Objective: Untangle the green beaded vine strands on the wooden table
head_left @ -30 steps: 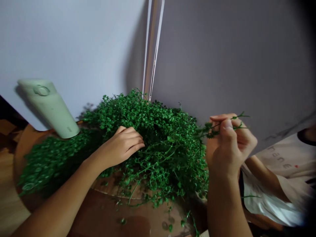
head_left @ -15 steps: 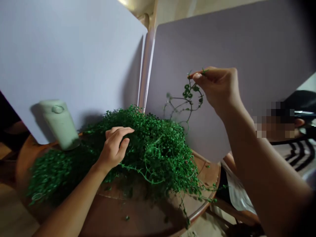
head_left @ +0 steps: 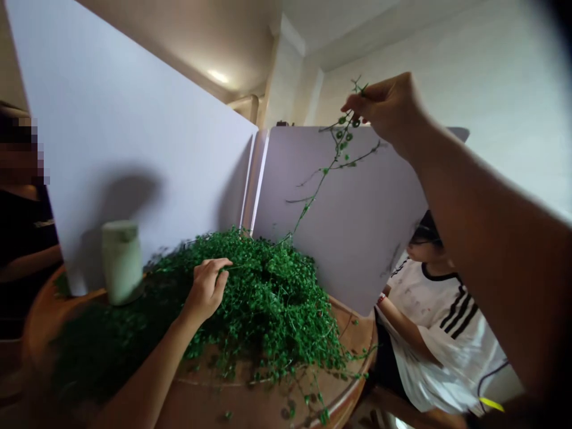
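Observation:
High on the right, my right hand (head_left: 388, 101) pinches the top of a green leafy vine (head_left: 322, 173) between thumb and fingers. The vine hangs slantwise, its thin side shoots spread, and its lower end runs into a heap of small-leaved greenery (head_left: 268, 298) on the table. My left hand (head_left: 209, 287) rests over the near left side of this heap. Its fingers are loosely bent, with a gap between thumb and forefinger, and nothing visible is gripped. Leaves lie around its fingertips.
A pale green bottle (head_left: 121, 265) stands left on the round wooden table (head_left: 201, 396), before a white panel (head_left: 179, 167). Another panel (head_left: 344, 238) stands behind right. A person in a white shirt (head_left: 447, 322) sits right; another in dark clothing (head_left: 27, 238) is far left.
My right hand has risen, drawing the vine longer and straighter above the heap. My left hand stays near the same spot on the greenery. The view has tilted up.

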`<state>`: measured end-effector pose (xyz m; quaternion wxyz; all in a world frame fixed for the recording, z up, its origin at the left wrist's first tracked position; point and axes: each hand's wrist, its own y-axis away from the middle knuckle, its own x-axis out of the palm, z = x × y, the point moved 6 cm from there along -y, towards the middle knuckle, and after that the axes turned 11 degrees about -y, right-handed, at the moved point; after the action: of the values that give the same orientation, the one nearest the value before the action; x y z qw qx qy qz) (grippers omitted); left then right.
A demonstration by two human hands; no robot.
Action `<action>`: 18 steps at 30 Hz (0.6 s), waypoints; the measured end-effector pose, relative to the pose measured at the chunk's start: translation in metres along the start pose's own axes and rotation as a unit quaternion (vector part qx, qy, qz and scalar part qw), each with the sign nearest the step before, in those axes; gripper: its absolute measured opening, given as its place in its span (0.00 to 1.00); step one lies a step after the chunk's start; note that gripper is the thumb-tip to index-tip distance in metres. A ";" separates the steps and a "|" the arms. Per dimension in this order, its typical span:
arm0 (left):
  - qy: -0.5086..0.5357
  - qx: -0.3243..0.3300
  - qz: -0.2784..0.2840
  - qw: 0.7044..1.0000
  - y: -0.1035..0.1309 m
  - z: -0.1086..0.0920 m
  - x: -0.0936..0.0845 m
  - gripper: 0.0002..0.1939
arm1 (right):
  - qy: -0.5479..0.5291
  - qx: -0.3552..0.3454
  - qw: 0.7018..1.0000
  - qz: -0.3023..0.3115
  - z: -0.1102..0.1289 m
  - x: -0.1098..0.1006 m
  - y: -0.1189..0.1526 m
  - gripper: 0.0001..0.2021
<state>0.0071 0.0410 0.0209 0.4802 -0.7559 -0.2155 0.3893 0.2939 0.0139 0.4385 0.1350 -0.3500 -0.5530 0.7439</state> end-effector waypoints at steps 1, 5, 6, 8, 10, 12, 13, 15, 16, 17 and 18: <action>-0.002 -0.002 0.000 1.000 0.000 0.000 0.000 0.14 | 0.008 -0.015 1.000 -0.012 0.009 -0.009 -0.005 0.25; -0.008 -0.005 0.005 1.000 0.000 0.001 0.001 0.13 | 0.033 -0.014 0.999 -0.002 0.031 -0.037 -0.015 0.34; -0.009 -0.005 0.007 1.000 0.000 0.002 0.001 0.13 | 0.040 -0.002 0.999 0.002 0.034 -0.043 -0.016 0.35; -0.012 -0.004 0.013 1.000 0.000 0.003 0.003 0.13 | 0.050 0.013 0.999 -0.004 0.040 -0.054 -0.017 0.35; -0.015 -0.004 0.022 1.000 0.001 0.005 0.005 0.13 | 0.050 0.012 0.998 -0.029 0.047 -0.064 -0.015 0.33; -0.018 -0.003 0.033 0.999 0.002 0.006 0.009 0.14 | 0.056 0.007 0.997 -0.061 0.054 -0.074 -0.013 0.35; -0.020 -0.002 0.039 0.999 0.003 0.007 0.011 0.14 | 0.061 0.006 0.995 -0.076 0.058 -0.078 -0.011 0.37; -0.024 -0.001 0.054 0.998 0.004 0.009 0.015 0.16 | 0.075 0.009 0.991 -0.106 0.061 -0.086 -0.010 0.41; -0.026 0.000 0.063 0.998 0.005 0.009 0.017 0.17 | 0.079 0.012 0.990 -0.119 0.062 -0.089 -0.011 0.41; -0.028 0.001 0.073 0.997 0.005 0.010 0.019 0.19 | 0.076 0.013 0.988 -0.131 0.061 -0.093 -0.012 0.40; -0.031 0.004 0.086 0.996 0.005 0.010 0.021 0.20 | 0.059 0.000 0.989 -0.138 0.061 -0.095 -0.015 0.37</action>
<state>0.0117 0.0590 0.0058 0.4409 -0.7575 -0.1627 0.4532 0.3189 -0.0810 0.4968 0.2687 -0.3135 -0.5868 0.6966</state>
